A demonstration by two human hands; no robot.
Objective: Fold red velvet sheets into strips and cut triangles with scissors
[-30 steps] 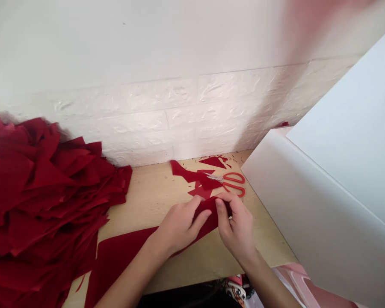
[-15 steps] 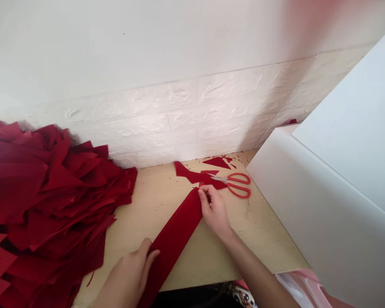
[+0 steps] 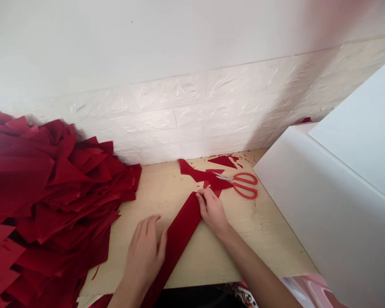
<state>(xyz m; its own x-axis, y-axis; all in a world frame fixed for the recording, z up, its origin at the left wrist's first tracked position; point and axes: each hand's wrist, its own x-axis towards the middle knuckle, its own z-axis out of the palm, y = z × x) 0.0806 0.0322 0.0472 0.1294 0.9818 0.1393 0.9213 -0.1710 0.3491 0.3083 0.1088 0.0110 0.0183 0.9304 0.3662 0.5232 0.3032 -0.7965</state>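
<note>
Fabric pile [image 3: 51,188] on the worktop's [image 3: 269,244] left, scissors [image 3: 240,185] near its back edge.
Scraps [image 3: 223,161] lie just behind the scissors, against the wall [image 3: 192,115]; a fabric strip [image 3: 176,244] runs from the front edge toward them; a panel [image 3: 324,214] stands along the right edge.

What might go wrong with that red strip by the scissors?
The right hand pinches the strip of red velvety fabric near the red-handled steel scissors, so it might knock them. The left hand sits beside the loose heap of red fabric pieces, which could slide across the strip.
</note>
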